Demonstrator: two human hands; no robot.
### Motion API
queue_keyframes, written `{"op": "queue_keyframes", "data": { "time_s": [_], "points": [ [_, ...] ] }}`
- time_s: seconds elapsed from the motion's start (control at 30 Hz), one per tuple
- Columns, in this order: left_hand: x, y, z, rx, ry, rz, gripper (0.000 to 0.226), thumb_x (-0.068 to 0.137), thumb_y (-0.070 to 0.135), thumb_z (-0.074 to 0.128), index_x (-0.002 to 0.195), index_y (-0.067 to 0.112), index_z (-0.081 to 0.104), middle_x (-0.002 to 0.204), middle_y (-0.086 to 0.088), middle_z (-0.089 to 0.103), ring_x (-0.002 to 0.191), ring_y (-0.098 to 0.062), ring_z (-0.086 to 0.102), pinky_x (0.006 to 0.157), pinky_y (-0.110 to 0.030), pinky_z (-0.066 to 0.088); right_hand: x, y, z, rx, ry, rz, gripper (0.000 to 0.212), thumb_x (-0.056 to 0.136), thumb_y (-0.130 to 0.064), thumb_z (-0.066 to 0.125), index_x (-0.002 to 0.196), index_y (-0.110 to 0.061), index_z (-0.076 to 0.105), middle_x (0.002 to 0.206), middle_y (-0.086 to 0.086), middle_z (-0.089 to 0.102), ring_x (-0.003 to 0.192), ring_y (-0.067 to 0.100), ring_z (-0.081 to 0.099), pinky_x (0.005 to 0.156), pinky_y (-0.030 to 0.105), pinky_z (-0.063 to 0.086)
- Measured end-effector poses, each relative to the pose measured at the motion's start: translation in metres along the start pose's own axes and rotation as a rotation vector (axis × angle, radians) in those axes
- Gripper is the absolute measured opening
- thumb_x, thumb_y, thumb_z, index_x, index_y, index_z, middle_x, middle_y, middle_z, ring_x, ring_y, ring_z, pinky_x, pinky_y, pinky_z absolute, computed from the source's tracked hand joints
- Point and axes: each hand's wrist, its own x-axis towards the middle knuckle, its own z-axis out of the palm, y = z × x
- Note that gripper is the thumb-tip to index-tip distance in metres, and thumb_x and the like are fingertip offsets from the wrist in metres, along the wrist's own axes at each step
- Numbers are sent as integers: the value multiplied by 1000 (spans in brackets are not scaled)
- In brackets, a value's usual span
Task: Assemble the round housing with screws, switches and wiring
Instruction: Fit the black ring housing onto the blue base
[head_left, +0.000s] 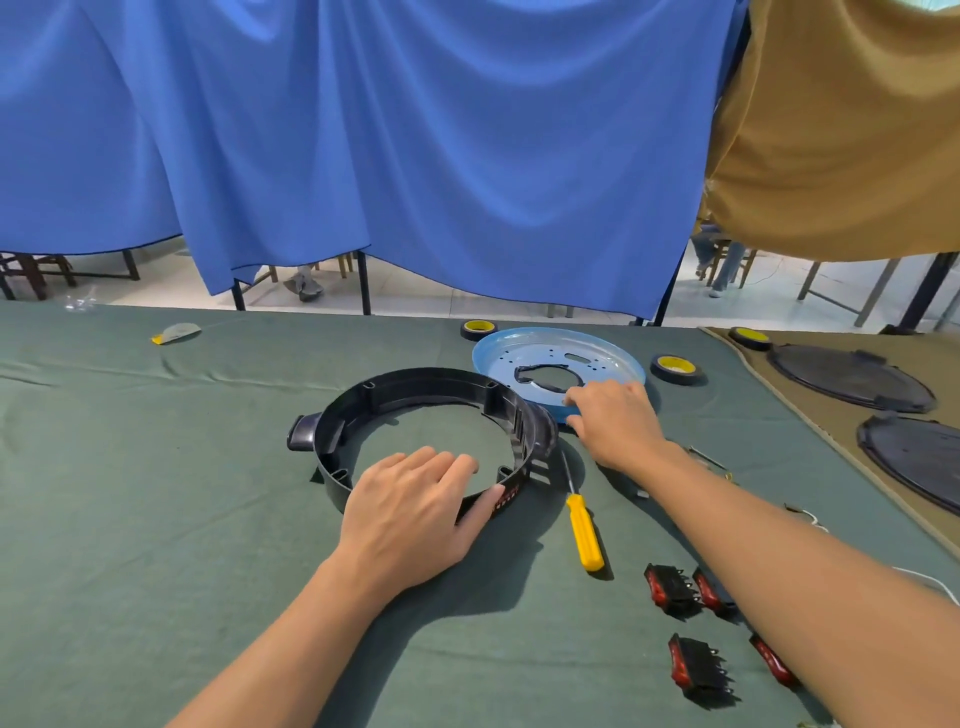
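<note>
The black round housing (415, 384), an open ring with a handle stub on its left, lies on the green cloth mid-table. My left hand (415, 514) grips its near wall, fingers over the rim and inside, thumb against the outer side. Behind and to the right sits a blue metal plate (524, 353) with a centre hole. My right hand (613, 415) pinches the plate's near edge. A yellow-handled screwdriver (584, 535) lies between my arms. Several red rocker switches (670, 590) lie at the lower right, partly under my right forearm.
Three yellow-cored tape rolls (675, 368) stand around the blue plate. Two black round covers (852, 379) rest on a brown cloth at the right. Loose wires (810, 517) lie by my right forearm. A small packet (176, 332) is at the far left. A blue curtain hangs behind the table.
</note>
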Motion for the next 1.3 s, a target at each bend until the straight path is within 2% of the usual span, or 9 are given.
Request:
{"op": "queue_keyframes", "data": {
  "time_s": [0.23,0.47,0.53,0.63,0.77,0.9,1.1,1.2,1.3],
  "points": [
    [2,2,-3,0,38,103,28,99,37,49,89,23,71,67,9,61,61,-18,57,48,-31,43,3,12,-16,37,161,2,21,97,-27,54,107,-15,67,100,4,67,96,23,55,85,38,40],
    [4,2,-6,-37,-89,29,31,95,42,50,97,19,71,70,8,62,69,-16,61,52,-30,49,-22,9,-46,323,302,6,17,93,-12,60,103,-1,67,95,12,66,91,30,54,83,43,40],
    [7,4,-7,-79,-127,-6,33,94,43,49,97,19,71,75,9,65,74,-15,63,54,-28,50,-31,7,-56,432,355,21,16,92,-12,61,103,-3,68,93,9,66,90,27,54,82,34,38],
    [16,7,-11,-143,-162,-82,31,94,43,52,99,18,71,83,9,69,81,-13,65,58,-27,51,-45,0,-71,580,414,36,9,92,-13,62,97,-8,67,87,1,62,80,17,50,69,13,29],
    [28,12,-13,-228,-215,-234,30,96,36,57,113,13,67,105,3,70,103,-19,62,82,-35,49,-61,-9,-87,770,447,70,7,93,-18,62,99,-16,65,88,-6,60,78,5,51,62,11,35],
    [38,16,-19,-308,-176,-386,38,100,39,46,124,14,60,117,4,65,114,-16,54,94,-32,39,-76,-12,-102,1041,421,96,4,94,-19,60,97,-21,63,91,-5,64,80,4,55,66,10,42],
    [51,28,-38,-595,-162,-611,43,100,43,42,131,15,49,127,2,57,121,-15,50,100,-29,39,-103,-14,-126,1815,377,193,13,97,-12,53,91,-17,63,89,-4,72,86,12,67,79,32,57],
    [57,33,-50,-751,-187,-745,54,100,45,41,142,10,38,143,-7,47,131,-21,44,110,-40,36,-116,-19,-136,2005,372,183,20,96,-12,53,84,-22,66,96,2,72,90,16,69,76,31,58],
    [58,31,-58,-838,-234,-846,63,100,49,39,148,10,29,151,-9,39,137,-24,39,112,-37,31,-127,-24,-145,2151,365,187,16,95,-11,53,84,-17,64,100,6,72,93,20,69,79,37,59]
  ]
}}
